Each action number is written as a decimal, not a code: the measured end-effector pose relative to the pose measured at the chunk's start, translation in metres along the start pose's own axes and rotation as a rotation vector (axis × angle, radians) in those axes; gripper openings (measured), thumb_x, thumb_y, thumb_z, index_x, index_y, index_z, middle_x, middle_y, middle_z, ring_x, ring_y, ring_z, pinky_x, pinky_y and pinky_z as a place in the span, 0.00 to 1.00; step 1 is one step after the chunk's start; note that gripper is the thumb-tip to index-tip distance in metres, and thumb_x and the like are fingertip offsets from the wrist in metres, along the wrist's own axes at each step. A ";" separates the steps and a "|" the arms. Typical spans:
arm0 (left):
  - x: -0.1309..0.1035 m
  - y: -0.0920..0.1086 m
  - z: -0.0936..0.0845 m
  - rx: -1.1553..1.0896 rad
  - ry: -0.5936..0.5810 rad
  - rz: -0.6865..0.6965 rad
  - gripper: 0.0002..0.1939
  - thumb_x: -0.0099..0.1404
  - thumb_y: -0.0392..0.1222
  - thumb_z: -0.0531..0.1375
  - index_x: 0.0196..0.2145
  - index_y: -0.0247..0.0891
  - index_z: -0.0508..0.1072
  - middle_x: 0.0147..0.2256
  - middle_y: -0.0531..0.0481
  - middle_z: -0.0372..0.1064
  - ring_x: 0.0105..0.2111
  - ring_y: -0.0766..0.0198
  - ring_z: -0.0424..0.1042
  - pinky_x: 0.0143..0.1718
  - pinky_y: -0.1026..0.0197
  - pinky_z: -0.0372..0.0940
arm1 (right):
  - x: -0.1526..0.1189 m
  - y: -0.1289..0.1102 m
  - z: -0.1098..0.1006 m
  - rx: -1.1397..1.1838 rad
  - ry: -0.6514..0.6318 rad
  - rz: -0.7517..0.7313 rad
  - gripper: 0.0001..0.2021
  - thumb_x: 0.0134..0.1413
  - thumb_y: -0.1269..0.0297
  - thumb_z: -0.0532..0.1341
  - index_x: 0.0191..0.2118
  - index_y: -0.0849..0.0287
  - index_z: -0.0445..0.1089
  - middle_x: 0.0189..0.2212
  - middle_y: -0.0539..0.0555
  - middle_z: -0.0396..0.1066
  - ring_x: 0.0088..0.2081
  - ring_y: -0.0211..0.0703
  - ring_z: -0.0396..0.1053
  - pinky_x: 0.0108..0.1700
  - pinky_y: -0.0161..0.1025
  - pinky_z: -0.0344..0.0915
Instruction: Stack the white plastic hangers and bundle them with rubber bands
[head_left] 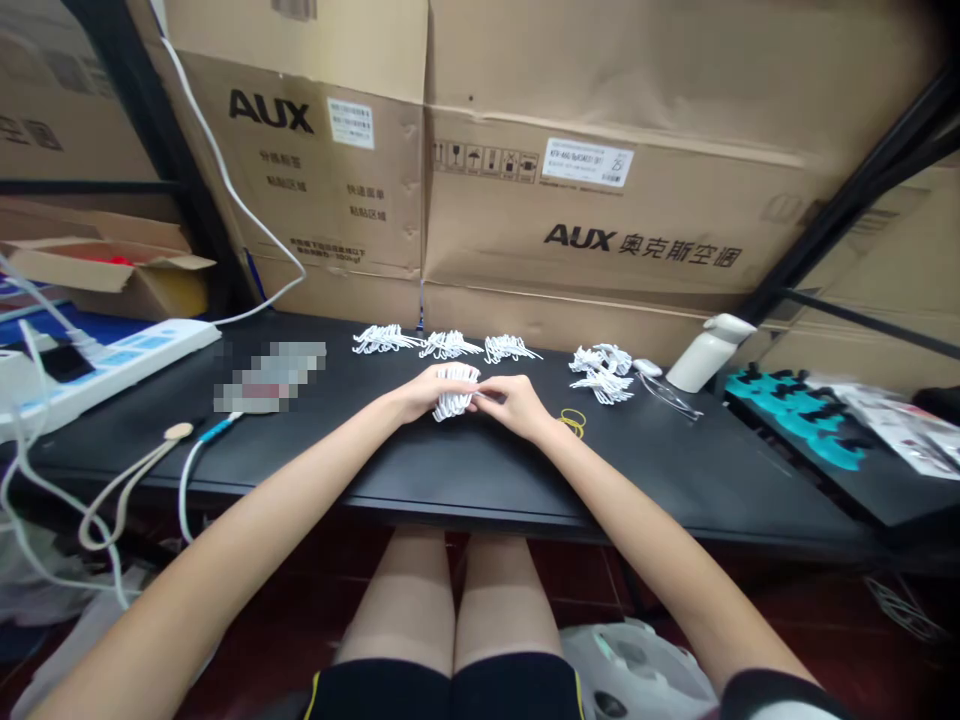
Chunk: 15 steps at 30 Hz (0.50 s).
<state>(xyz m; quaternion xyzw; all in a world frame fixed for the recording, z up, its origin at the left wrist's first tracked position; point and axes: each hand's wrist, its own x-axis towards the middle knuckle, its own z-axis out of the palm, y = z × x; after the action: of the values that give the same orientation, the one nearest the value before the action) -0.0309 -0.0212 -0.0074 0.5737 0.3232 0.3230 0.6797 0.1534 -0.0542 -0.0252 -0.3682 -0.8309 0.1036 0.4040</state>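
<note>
My left hand (422, 393) is closed round a bundle of white hooks (454, 392) above the middle of the black table (450, 480). Fingers of my right hand (510, 403) pinch at the bundle's right side; a thin white piece shows at their tips. Behind, three similar white bundles lie in a row: one at the left (384, 340), one in the middle (450, 346) and one at the right (511, 348). More white bundles (602, 374) lie farther right. Yellow rubber bands (573, 422) rest beside my right wrist.
At right stand a white bottle (709, 355), glasses (670, 394) and teal items (799, 410). On the left are a power strip (112, 370), a blurred-out flat object (271, 378) with a white cable, and an open carton (112, 265). Large cardboard boxes (585, 215) back the table.
</note>
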 end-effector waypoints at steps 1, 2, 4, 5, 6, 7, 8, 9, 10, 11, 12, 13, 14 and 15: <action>0.000 0.000 0.000 0.002 0.003 -0.007 0.18 0.47 0.38 0.70 0.36 0.32 0.73 0.28 0.48 0.75 0.26 0.61 0.75 0.29 0.63 0.70 | 0.000 0.000 0.000 0.000 -0.005 0.011 0.08 0.55 0.65 0.61 0.35 0.62 0.77 0.30 0.54 0.77 0.29 0.38 0.71 0.35 0.33 0.65; 0.001 0.000 0.000 0.004 0.007 -0.013 0.16 0.48 0.38 0.70 0.35 0.32 0.73 0.27 0.48 0.75 0.26 0.62 0.75 0.29 0.63 0.70 | 0.000 0.000 0.001 -0.002 -0.010 0.024 0.09 0.55 0.65 0.61 0.35 0.62 0.77 0.30 0.54 0.77 0.29 0.38 0.71 0.35 0.33 0.65; 0.002 -0.001 0.000 0.007 0.014 -0.020 0.14 0.49 0.39 0.69 0.33 0.31 0.74 0.26 0.47 0.75 0.25 0.62 0.74 0.29 0.62 0.70 | 0.000 0.001 0.001 -0.008 -0.016 0.051 0.09 0.54 0.64 0.61 0.35 0.61 0.77 0.30 0.53 0.78 0.29 0.38 0.71 0.35 0.33 0.65; 0.002 -0.001 0.000 0.009 0.018 -0.023 0.14 0.50 0.39 0.69 0.33 0.31 0.74 0.26 0.47 0.75 0.25 0.62 0.74 0.28 0.62 0.69 | 0.000 0.001 0.001 -0.005 -0.016 0.061 0.09 0.54 0.64 0.61 0.35 0.61 0.77 0.31 0.53 0.78 0.29 0.38 0.71 0.35 0.33 0.65; 0.003 -0.001 -0.001 0.009 0.023 -0.026 0.13 0.50 0.40 0.69 0.33 0.31 0.75 0.26 0.47 0.75 0.25 0.63 0.74 0.28 0.63 0.69 | 0.000 0.001 0.000 0.002 -0.015 0.068 0.09 0.54 0.63 0.61 0.36 0.61 0.77 0.31 0.53 0.78 0.30 0.39 0.72 0.35 0.33 0.65; 0.003 -0.001 -0.001 0.008 0.027 -0.028 0.13 0.51 0.40 0.68 0.33 0.31 0.75 0.26 0.46 0.75 0.24 0.63 0.74 0.27 0.63 0.69 | 0.000 0.001 0.000 0.013 -0.013 0.072 0.10 0.54 0.63 0.61 0.36 0.61 0.77 0.32 0.54 0.78 0.31 0.39 0.72 0.36 0.34 0.66; 0.003 -0.001 -0.001 0.007 0.029 -0.031 0.13 0.51 0.41 0.68 0.33 0.31 0.75 0.26 0.46 0.75 0.24 0.63 0.73 0.27 0.63 0.68 | 0.000 0.001 0.000 0.026 -0.010 0.075 0.10 0.54 0.62 0.62 0.37 0.62 0.77 0.33 0.54 0.78 0.31 0.40 0.72 0.37 0.34 0.66; 0.003 -0.001 -0.001 0.006 0.030 -0.034 0.13 0.51 0.41 0.68 0.33 0.31 0.75 0.26 0.46 0.75 0.24 0.63 0.73 0.26 0.63 0.68 | 0.000 0.001 0.000 0.039 -0.007 0.080 0.11 0.53 0.62 0.62 0.38 0.62 0.76 0.34 0.54 0.78 0.32 0.40 0.73 0.38 0.34 0.66; 0.003 -0.001 -0.001 0.005 0.032 -0.037 0.13 0.52 0.41 0.67 0.33 0.31 0.76 0.26 0.46 0.75 0.24 0.63 0.73 0.26 0.63 0.68 | 0.000 0.000 -0.001 0.051 -0.007 0.086 0.12 0.53 0.61 0.62 0.39 0.62 0.76 0.34 0.55 0.78 0.33 0.41 0.73 0.38 0.35 0.67; 0.003 0.000 -0.001 0.003 0.032 -0.041 0.13 0.52 0.41 0.67 0.33 0.31 0.76 0.26 0.45 0.75 0.24 0.63 0.73 0.26 0.64 0.68 | 0.001 -0.001 -0.002 0.062 -0.010 0.095 0.12 0.53 0.60 0.62 0.40 0.62 0.75 0.34 0.55 0.77 0.33 0.41 0.73 0.39 0.35 0.67; 0.003 0.000 -0.001 -0.001 0.035 -0.045 0.13 0.52 0.42 0.67 0.33 0.31 0.76 0.26 0.45 0.75 0.24 0.63 0.73 0.26 0.64 0.68 | 0.001 -0.001 -0.003 0.074 -0.014 0.110 0.13 0.52 0.59 0.63 0.40 0.62 0.75 0.34 0.54 0.77 0.33 0.41 0.73 0.39 0.36 0.67; 0.003 0.001 -0.001 -0.012 0.046 -0.046 0.13 0.52 0.41 0.67 0.33 0.31 0.76 0.26 0.46 0.75 0.24 0.63 0.73 0.26 0.64 0.68 | 0.001 -0.001 -0.006 0.092 -0.017 0.135 0.15 0.51 0.57 0.64 0.41 0.61 0.74 0.33 0.54 0.77 0.33 0.41 0.74 0.39 0.36 0.68; 0.004 0.001 -0.001 -0.031 0.066 -0.046 0.12 0.52 0.41 0.67 0.34 0.31 0.75 0.26 0.46 0.74 0.24 0.63 0.73 0.25 0.63 0.68 | 0.002 0.000 -0.009 0.115 -0.013 0.170 0.17 0.50 0.55 0.64 0.42 0.61 0.73 0.31 0.54 0.77 0.32 0.42 0.74 0.38 0.37 0.68; 0.004 0.002 -0.002 -0.056 0.094 -0.044 0.12 0.52 0.40 0.67 0.34 0.31 0.75 0.26 0.46 0.74 0.24 0.63 0.73 0.25 0.63 0.68 | 0.003 0.002 -0.014 0.143 -0.004 0.212 0.19 0.50 0.54 0.64 0.44 0.61 0.72 0.29 0.53 0.76 0.31 0.42 0.74 0.38 0.37 0.69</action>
<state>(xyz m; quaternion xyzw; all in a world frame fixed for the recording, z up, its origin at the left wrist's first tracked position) -0.0305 -0.0159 -0.0064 0.5317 0.3582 0.3436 0.6863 0.1635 -0.0527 -0.0153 -0.4242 -0.7786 0.2054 0.4143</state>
